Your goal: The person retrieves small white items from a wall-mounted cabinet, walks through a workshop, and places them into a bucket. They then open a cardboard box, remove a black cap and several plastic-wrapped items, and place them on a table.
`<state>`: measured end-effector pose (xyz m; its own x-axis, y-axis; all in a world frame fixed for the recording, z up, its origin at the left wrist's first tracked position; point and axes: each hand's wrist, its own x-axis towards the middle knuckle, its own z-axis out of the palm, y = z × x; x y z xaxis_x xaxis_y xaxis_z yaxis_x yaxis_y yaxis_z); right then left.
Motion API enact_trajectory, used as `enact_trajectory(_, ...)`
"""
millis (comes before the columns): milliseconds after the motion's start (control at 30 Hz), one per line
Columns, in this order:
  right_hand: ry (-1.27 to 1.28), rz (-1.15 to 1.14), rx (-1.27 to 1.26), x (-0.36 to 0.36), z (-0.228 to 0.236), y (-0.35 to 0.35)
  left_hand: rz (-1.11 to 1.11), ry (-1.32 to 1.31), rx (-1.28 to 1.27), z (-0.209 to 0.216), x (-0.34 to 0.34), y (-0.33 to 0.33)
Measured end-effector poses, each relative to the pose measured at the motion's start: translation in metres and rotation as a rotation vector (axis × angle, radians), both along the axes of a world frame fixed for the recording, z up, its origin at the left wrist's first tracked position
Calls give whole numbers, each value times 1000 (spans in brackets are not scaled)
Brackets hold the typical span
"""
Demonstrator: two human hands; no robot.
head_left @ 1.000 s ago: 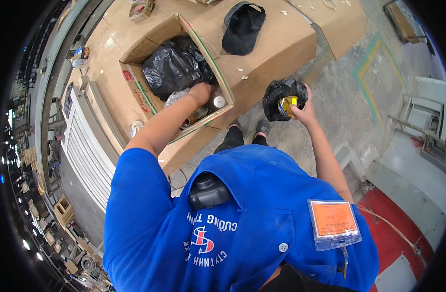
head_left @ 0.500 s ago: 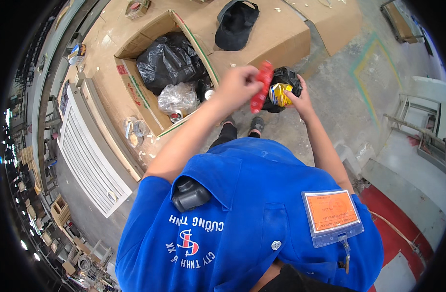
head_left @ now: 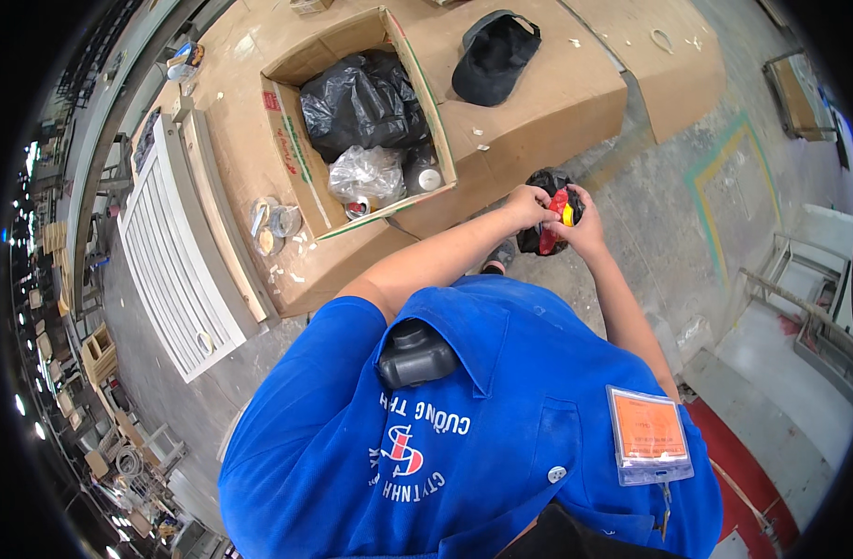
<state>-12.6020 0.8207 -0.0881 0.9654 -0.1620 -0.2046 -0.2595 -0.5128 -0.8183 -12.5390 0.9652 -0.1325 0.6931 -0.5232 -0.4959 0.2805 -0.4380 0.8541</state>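
Observation:
Both my hands meet in front of me, over the floor beside the cardboard-covered table. My left hand (head_left: 527, 207) is closed, its fingers pinching a shiny red wrapper-like piece (head_left: 558, 201). My right hand (head_left: 587, 226) curls around the other side of a small black plastic bag (head_left: 530, 241) and a yellow packet-like item (head_left: 568, 215). The red piece lies against the yellow item at the bag, and fingers partly cover both. Whether the red piece is inside the bag or on top of it, I cannot tell.
On the table stands an open cardboard box (head_left: 291, 158) holding a black bag (head_left: 366, 107), a clear bag (head_left: 366, 175) and a can (head_left: 357, 208). A black cap (head_left: 496, 58) lies beside it. Tape rolls (head_left: 273, 224) and a white slatted panel (head_left: 170, 256) are at left.
My left hand has brought the red piece down and right to the black bag in my right hand. The view has shifted, so the box and cap appear farther right.

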Motion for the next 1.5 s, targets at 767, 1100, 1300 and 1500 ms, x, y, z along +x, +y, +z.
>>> enact_trajectory(767, -78, -125, 92, 41, -23, -38, -498, -696, 1076, 179, 124, 237)
enact_trajectory(1100, 79, 141, 537, 7, 47, -32, -442, -839, 266, 101, 41, 22)
enact_trajectory(1300, 168, 109, 121, -14, 64, -54, -14, -400, -100, -2, 42, -16)
enact_trajectory(1500, 98, -79, -106, -56, 27, -84, 340, 24, -184, 50, 73, -36)
